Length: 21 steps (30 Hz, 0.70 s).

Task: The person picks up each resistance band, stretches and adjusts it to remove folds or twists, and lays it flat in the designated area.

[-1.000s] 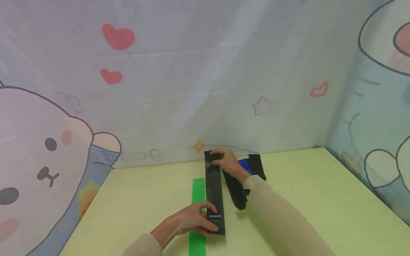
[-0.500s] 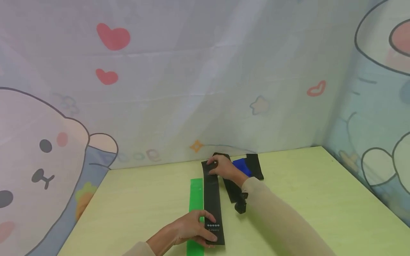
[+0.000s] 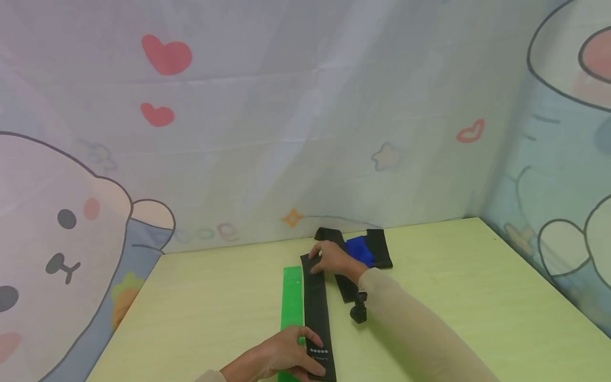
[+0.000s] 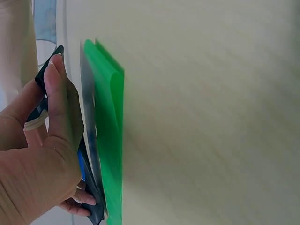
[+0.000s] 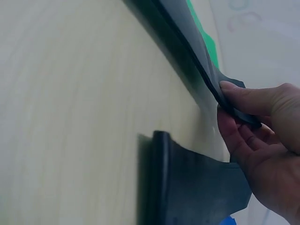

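Black resistance band (image 3: 317, 307) lies lengthwise on yellow-green worktop (image 3: 477, 297), just beside green band (image 3: 291, 297). Left hand (image 3: 286, 353) pinches near end, fingers curled over printed dots. Right hand (image 3: 334, 260) pinches far end, thumb on top. Second black band (image 3: 346, 286) and blue band (image 3: 360, 250) lie behind right hand.

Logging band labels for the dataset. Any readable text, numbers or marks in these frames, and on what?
Black band, near end by the left hand: a row of white dots with a short line of white print below it; the print is too small to read.
Green band: no print visible.
Blue band and the other black bands by the right hand: no print visible.
Curtain backdrop: cartoon drawings only.
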Available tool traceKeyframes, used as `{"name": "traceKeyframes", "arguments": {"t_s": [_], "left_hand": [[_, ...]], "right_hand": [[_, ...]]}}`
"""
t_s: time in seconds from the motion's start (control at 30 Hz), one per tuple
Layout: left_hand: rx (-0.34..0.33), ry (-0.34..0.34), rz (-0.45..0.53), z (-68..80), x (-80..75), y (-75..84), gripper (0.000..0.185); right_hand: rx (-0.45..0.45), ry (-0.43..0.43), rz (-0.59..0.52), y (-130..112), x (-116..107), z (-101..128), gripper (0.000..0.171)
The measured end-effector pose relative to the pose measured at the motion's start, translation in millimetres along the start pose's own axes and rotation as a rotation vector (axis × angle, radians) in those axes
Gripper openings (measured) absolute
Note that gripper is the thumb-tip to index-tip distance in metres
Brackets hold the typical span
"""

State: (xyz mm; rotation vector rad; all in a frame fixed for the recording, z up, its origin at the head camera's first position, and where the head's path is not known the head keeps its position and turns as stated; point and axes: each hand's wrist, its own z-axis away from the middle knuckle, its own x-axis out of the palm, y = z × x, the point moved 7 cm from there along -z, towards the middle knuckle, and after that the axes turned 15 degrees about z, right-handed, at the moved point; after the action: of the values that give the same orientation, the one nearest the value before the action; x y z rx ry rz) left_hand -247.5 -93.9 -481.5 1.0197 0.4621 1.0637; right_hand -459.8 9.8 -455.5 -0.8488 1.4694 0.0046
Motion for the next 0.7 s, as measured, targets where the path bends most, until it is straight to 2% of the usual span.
{"name": "traceKeyframes", "arguments": {"t_s": [0.33,0.7], "left_hand": [[-0.020,0.051,-0.061,2.3,0.8,-3.0,0.033],[-0.023,0.057,-0.086,5.0,1.7,-5.9,0.030]], "right_hand": [[-0.012,-0.030,0.030,-1.3,5.0,5.0,0.029],[-0.041,-0.040,0.072,-1.0,8.5,3.3,0.028]]}}
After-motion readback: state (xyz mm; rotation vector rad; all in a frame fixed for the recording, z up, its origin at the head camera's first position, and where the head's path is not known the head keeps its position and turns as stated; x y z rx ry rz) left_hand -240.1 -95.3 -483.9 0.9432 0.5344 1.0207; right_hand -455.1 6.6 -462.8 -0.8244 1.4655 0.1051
